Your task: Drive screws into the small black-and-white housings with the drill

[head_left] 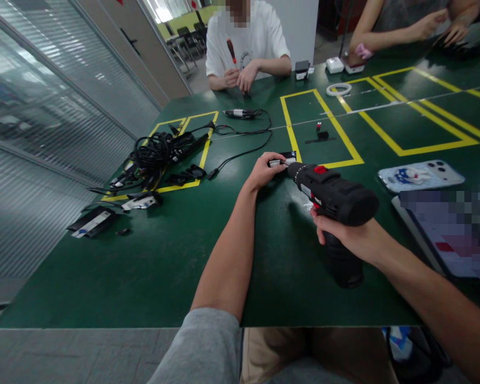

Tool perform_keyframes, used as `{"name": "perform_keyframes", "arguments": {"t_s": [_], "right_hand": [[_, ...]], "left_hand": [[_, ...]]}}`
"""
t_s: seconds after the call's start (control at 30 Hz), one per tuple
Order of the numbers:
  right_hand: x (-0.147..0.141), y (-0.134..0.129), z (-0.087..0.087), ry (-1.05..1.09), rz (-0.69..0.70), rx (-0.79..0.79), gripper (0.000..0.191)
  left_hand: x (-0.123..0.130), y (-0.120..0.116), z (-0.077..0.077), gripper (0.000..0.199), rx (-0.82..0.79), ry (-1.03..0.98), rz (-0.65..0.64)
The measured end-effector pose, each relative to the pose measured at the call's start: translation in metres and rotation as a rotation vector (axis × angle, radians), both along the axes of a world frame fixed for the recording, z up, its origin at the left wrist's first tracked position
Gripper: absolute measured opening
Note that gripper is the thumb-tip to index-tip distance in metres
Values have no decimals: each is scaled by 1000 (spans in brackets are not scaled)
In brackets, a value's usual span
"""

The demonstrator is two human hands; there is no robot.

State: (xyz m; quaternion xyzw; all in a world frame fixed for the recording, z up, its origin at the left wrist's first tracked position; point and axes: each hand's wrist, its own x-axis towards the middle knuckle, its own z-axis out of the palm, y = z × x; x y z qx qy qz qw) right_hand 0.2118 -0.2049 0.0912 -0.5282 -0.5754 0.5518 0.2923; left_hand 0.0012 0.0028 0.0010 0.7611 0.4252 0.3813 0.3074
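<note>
A black cordless drill with red parts (336, 196) is gripped in my right hand (346, 234), its chuck pointing left and away from me. My left hand (267, 169) holds a small black-and-silver part (290, 156) against the green table (208, 266). The drill's tip meets this part beside my left fingers. Whether the bit sits in a screw is too small to tell.
Tangled black cables (158, 152) and flat black parts (92, 221) lie at the left. A cabled tool (240, 113) rests farther back. At the right are a phone (420, 176) and a laptop (456, 234). Two people sit across; one holds a screwdriver (231, 50).
</note>
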Motion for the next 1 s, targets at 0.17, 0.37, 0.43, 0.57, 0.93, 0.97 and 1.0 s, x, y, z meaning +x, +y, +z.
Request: {"name": "perform_keyframes", "arguments": {"t_s": [0.17,0.37,0.43,0.57,0.93,0.97,1.0], "right_hand": [[-1,0,3,30,-15,-17,7],[0,1,-1,33,-14,9,4],[0,1,-1,40,-22,10,4],[0,1,1,28,-4,11,5],[-2,0,3,8,-15,-9,6],[-2,0,3,9,-14,-14,6],[-2,0,3,14,-12,-17,6]], "left_hand": [[0,0,-1,23,7,-8,-2],[-1,1,-1,24,-1,-24,-17],[-1,0,0,24,-6,-24,-20],[-1,0,1,24,-15,-24,-24],[-1,3,-2,23,-23,-31,-20],[-1,3,-3,23,-24,-34,-23],[-1,3,-3,23,-24,-37,-25]]}}
